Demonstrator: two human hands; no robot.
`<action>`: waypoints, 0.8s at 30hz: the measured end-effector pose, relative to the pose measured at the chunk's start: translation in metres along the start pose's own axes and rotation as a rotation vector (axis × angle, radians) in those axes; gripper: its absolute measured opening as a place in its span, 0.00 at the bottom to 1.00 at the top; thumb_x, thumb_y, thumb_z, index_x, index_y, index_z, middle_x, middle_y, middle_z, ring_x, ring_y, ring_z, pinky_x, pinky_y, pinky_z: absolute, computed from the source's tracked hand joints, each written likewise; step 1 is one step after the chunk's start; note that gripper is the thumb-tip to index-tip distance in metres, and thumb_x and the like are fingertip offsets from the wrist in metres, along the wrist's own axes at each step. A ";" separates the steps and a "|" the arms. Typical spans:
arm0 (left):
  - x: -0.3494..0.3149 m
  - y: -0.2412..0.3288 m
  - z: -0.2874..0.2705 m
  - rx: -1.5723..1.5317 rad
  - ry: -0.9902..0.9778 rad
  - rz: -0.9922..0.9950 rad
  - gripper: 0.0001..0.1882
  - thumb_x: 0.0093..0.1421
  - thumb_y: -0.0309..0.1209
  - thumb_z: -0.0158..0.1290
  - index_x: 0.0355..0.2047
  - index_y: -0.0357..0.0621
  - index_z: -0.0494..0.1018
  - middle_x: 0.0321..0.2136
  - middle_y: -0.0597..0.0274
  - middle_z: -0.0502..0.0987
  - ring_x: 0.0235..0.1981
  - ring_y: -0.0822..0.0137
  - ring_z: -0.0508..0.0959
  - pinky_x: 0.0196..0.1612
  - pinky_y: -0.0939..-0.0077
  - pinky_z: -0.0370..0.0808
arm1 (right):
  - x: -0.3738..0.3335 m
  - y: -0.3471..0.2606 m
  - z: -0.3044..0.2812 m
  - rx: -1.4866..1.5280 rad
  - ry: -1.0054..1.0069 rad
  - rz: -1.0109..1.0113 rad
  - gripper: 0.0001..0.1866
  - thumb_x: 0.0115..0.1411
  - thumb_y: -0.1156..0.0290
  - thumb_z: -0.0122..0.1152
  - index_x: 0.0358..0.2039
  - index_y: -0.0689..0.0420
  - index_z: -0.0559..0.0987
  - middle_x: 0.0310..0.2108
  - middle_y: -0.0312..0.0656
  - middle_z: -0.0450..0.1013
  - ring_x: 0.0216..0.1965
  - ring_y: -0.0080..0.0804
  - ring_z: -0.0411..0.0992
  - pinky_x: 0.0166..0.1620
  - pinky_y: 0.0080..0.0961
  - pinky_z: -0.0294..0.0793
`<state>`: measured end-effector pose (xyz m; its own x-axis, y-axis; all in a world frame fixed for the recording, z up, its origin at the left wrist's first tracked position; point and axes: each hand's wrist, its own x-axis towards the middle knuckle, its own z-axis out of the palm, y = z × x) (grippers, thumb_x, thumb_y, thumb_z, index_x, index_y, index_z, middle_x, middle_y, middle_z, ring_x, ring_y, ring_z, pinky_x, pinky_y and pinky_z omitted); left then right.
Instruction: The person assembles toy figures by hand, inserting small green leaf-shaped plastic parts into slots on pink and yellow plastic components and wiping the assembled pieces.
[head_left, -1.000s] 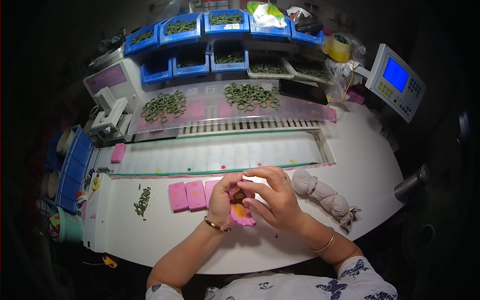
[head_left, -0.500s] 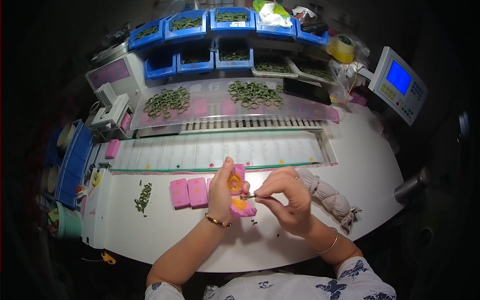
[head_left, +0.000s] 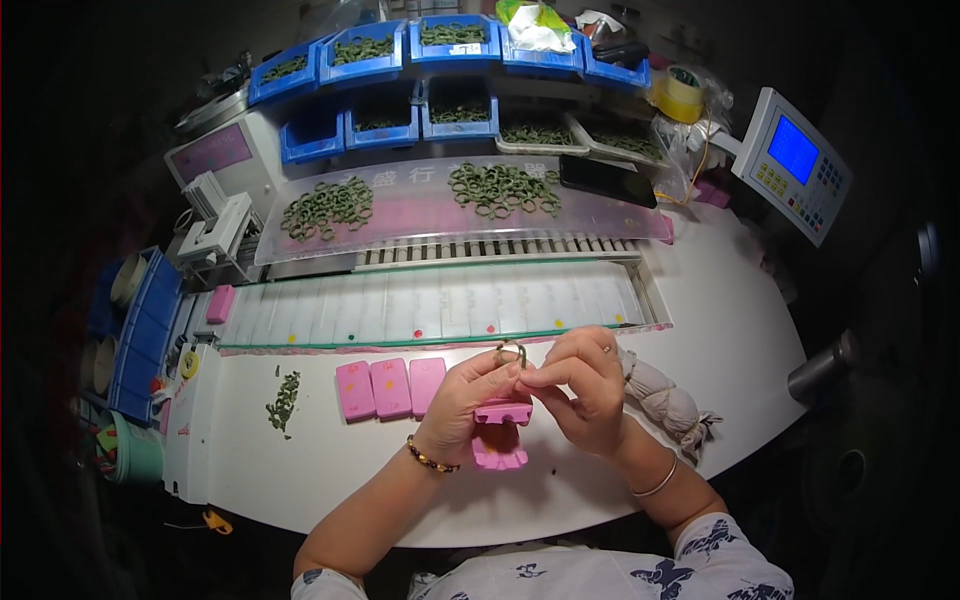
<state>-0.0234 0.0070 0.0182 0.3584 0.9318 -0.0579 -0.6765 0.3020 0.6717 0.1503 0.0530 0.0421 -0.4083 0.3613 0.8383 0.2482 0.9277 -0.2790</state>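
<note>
A white short-sleeved top in navy print, with a beaded bracelet on one arm and a bangle on the other.
The white top (head_left: pixel 590 578) is scattered with dark blue motifs, leafy or flower-like in outline; small sprigs mark the front, while larger, denser shapes fill the right sleeve (head_left: pixel 708 540). Only the edge of the left sleeve (head_left: pixel 325 583) shows, white with a blue patch. Below the left grip (head_left: pixel 455 405), a bracelet (head_left: pixel 432 456) of round black and golden beads circles the wrist. A slim, smooth, silvery bangle (head_left: pixel 657 480) rings the right forearm, and a narrow, shiny ring (head_left: pixel 606 349) sits on a finger of the right grip (head_left: pixel 588 392).
</note>
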 end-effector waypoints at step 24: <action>0.067 0.171 -0.014 0.714 0.235 0.092 0.17 0.59 0.41 0.58 0.31 0.36 0.77 0.23 0.62 0.75 0.21 0.70 0.75 0.19 0.72 0.78 | -0.030 -0.003 -0.064 0.393 -0.567 0.746 0.14 0.59 0.76 0.60 0.46 0.59 0.79 0.39 0.40 0.75 0.35 0.24 0.71 0.38 0.20 0.71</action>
<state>-0.1238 0.1240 0.1185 0.1202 0.9894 -0.0810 -0.0877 0.0919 0.9919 0.2183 0.0334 0.0475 -0.6494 0.7572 0.0699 0.3456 0.3757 -0.8599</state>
